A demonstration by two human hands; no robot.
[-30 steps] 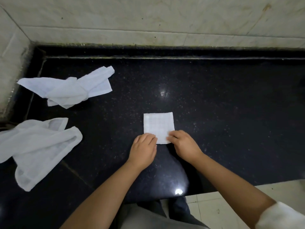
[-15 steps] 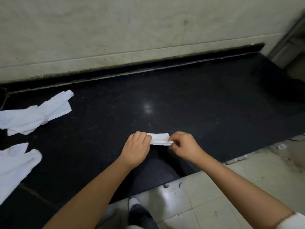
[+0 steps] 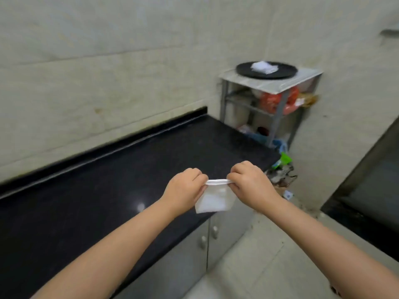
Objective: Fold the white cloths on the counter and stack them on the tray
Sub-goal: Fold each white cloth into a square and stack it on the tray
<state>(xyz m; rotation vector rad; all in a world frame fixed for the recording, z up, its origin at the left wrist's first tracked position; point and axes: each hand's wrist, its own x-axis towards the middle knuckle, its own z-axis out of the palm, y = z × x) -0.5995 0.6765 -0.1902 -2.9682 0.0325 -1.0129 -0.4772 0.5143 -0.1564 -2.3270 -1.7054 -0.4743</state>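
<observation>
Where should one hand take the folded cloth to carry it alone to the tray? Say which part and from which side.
Take the folded cloth at the middle of its thick top fold, now held between the left hand and right hand. Come from above, fingers one side and thumb the other: the layers hang loose below, so probably only that fold keeps them together.

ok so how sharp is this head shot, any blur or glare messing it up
Head view: motion blur smears the round black tray and the white cloths piled on it; a small bright glare spot sits on the glossy black counter; wide-angle distortion bends the wall lines; both hands and the small folded white cloth stay fairly sharp.
</observation>
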